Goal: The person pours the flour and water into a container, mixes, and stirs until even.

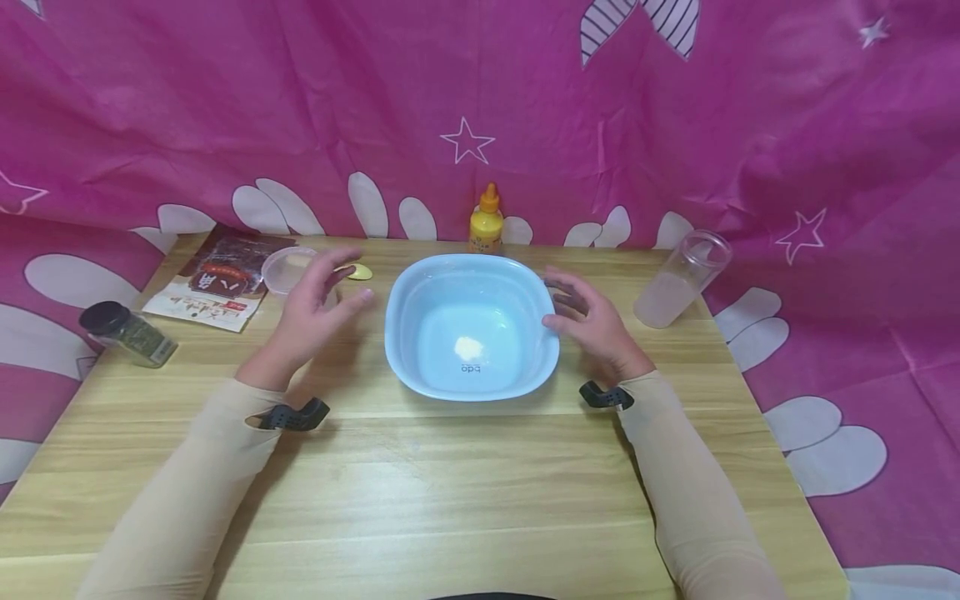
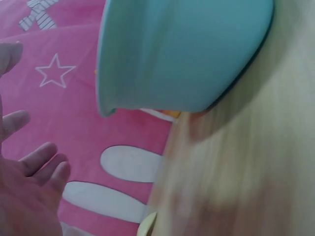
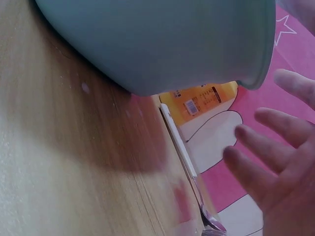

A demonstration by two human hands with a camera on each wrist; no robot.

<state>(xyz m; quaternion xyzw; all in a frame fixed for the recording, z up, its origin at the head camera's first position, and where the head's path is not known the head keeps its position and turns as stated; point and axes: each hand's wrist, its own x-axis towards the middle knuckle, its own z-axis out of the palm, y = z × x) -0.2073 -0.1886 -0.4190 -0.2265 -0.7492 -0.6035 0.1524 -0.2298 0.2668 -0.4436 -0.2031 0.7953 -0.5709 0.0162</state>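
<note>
A light blue square bowl (image 1: 405,333) stands mid-table with a small white lump (image 1: 468,345) at its bottom. My left hand (image 1: 318,304) hovers just left of the bowl, fingers spread and relaxed, holding nothing. My right hand (image 1: 588,321) hovers at the bowl's right rim, fingers loosely bent, also holding nothing. The left wrist view shows the bowl's outer wall (image 2: 187,54) and my spread fingers (image 2: 34,169). In the right wrist view the bowl (image 3: 162,44) looms close, with my fingers (image 3: 268,155) apart from it.
A yellow squeeze bottle (image 1: 486,221) stands behind the bowl. A clear tumbler (image 1: 681,279) stands at the right. At the left are a snack packet (image 1: 217,279), a clear lid (image 1: 288,268), a small yellow piece (image 1: 360,271) and a spice jar (image 1: 127,333). A spoon (image 3: 189,172) lies behind the bowl.
</note>
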